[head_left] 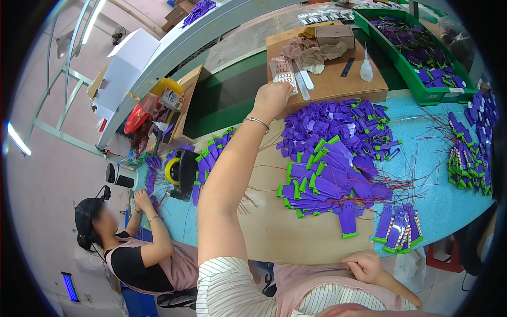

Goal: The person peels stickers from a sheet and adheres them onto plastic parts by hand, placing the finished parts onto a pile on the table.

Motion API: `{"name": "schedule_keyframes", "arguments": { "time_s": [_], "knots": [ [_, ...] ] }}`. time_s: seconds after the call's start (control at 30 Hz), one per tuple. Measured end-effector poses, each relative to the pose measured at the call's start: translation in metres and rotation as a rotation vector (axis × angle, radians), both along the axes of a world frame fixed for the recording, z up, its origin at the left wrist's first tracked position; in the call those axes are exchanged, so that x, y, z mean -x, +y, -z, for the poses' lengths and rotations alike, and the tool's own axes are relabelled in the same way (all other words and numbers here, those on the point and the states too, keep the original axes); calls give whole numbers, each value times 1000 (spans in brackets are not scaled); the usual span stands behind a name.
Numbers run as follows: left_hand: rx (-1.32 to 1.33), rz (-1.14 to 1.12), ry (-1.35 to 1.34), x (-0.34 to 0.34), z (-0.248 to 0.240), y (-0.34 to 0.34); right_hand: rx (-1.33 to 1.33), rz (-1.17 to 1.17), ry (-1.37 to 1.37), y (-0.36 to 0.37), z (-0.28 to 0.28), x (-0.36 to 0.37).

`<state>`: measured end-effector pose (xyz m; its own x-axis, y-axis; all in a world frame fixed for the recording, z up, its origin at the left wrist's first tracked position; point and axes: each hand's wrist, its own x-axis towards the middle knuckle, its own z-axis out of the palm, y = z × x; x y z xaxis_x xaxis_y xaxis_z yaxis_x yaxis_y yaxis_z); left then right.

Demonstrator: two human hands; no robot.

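12 o'clock: your left hand (pixel 272 100) is resting at the sticker sheet (pixel 282 69) | grip: cannot tell, fingertips hiding | sheet likely light, flexible; edges suiting your hold

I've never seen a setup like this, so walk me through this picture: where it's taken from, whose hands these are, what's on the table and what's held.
There is no robot: these are a person's bare hands. The one picture comes from a wide fisheye camera on their head, looking down, so straight edges bend. The left hand reaches to a red-and-white sheet on a wooden platform; its fingers seem to touch it, but I can't tell whether they grip it. The right hand is loosely curled at the near edge of the table, nothing visible in it. On the table lie small purple pieces and larger purple pieces with green ends. A green crate holds more. At left is a co-worker.
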<state>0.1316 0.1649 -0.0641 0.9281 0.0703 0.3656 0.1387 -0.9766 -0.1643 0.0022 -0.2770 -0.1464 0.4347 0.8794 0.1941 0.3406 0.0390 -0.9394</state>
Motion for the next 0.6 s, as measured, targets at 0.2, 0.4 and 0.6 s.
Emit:
{"name": "schedule_keyframes", "arguments": {
  "time_s": [0.2,0.4,0.6],
  "knots": [
    [167,103,-606,24,-34,-26,98,-54,213,0,-11,-3],
    [210,744,-90,155,-30,-207,-255,65,966,13,-38,-25],
    [476,971,72,218,33,-293,-212,383,954,12,-32,-36]
  ]
}}
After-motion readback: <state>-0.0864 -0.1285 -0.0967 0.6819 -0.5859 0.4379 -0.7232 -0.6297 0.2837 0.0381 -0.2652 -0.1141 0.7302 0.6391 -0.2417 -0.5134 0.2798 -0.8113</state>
